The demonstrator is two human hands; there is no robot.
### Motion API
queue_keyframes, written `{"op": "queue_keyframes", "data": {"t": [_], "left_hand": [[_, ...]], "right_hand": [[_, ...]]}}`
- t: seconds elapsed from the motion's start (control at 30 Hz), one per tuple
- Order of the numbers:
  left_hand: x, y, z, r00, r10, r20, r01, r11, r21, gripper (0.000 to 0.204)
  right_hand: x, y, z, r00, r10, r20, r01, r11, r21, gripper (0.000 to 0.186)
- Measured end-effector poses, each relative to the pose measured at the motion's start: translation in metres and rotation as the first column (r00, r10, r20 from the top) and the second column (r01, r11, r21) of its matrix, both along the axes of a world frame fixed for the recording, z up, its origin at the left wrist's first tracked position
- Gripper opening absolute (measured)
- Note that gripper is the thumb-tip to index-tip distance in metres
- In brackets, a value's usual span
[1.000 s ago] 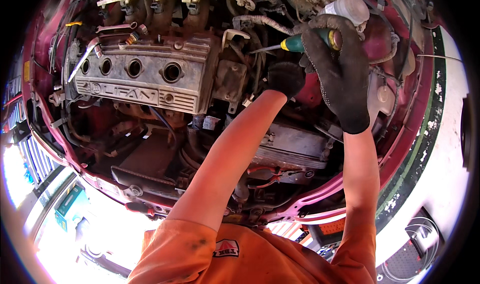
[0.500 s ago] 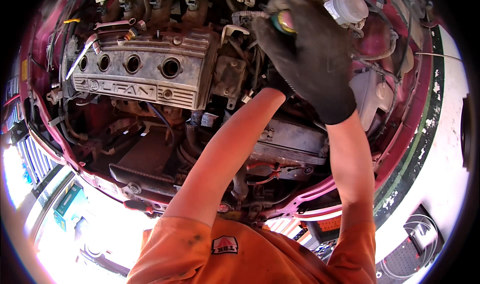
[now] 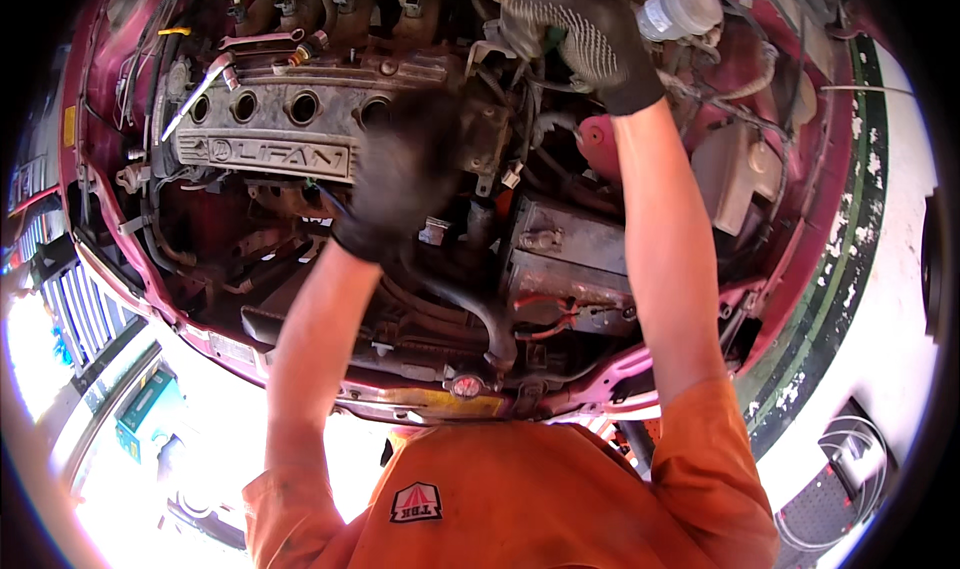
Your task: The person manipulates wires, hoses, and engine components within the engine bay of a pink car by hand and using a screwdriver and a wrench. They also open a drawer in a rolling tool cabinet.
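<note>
My left hand (image 3: 405, 174), in a black glove, is over the right end of the grey engine valve cover (image 3: 265, 156). It is smeared by motion, so its fingers and anything in them cannot be made out. Farther back and to the right, my gloved right hand (image 3: 585, 44) is curled among hoses beside the engine. A small green patch (image 3: 553, 38) shows between its fingers, part of a round-ended thing mostly hidden by the glove. A ratchet (image 3: 197, 97) lies across the left end of the valve cover, near a combination wrench (image 3: 262, 39) and a socket piece (image 3: 308, 49).
A battery (image 3: 570, 234) sits at front right, with red-handled pliers (image 3: 558, 314) at its near side. A thick black hose (image 3: 465, 304) curves past it. Farther right are a pale fluid reservoir (image 3: 682, 12) and a whitish tank (image 3: 735, 179). The car's front edge (image 3: 590, 399) is near my body.
My left hand has come out from beneath the right and swung left over the valve cover. My right hand has moved slightly back and left; its green thing shows less.
</note>
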State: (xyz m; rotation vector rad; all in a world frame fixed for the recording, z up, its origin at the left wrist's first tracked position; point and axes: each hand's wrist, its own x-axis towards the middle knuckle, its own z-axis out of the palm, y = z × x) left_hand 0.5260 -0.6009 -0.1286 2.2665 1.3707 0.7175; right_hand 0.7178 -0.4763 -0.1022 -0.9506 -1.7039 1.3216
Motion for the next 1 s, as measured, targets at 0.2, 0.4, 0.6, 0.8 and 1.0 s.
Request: {"op": "queue_keyframes", "data": {"t": [0.2, 0.4, 0.6, 0.8, 1.0], "left_hand": [[0.001, 0.081, -0.020, 0.960, -0.112, 0.258, 0.060, 0.977, 0.204, 0.037], [0.040, 0.113, -0.047, 0.857, -0.113, 0.503, 0.289, 0.913, -0.288, 0.047], [0.034, 0.113, -0.060, 0.937, -0.131, 0.324, 0.181, 0.975, -0.130, 0.033], [0.036, 0.111, -0.051, 0.874, -0.114, 0.472, 0.248, 0.941, -0.231, 0.028], [0.023, 0.131, -0.084, 0.940, -0.248, 0.234, 0.263, 0.964, -0.037, 0.030]], "right_hand": [[-0.010, -0.023, 0.077, 0.573, -0.316, 0.757, -0.303, 0.776, 0.553, 0.034], [0.027, -0.006, 0.071, 0.772, -0.078, 0.631, -0.538, 0.449, 0.713, 0.038], [0.009, -0.024, 0.077, 0.251, -0.585, 0.771, -0.736, 0.402, 0.545, 0.042], [0.014, -0.009, 0.066, 0.561, -0.475, 0.678, -0.764, 0.019, 0.645, 0.039], [0.025, -0.019, 0.074, 0.475, -0.309, 0.824, -0.811, 0.211, 0.546, 0.036]]}}
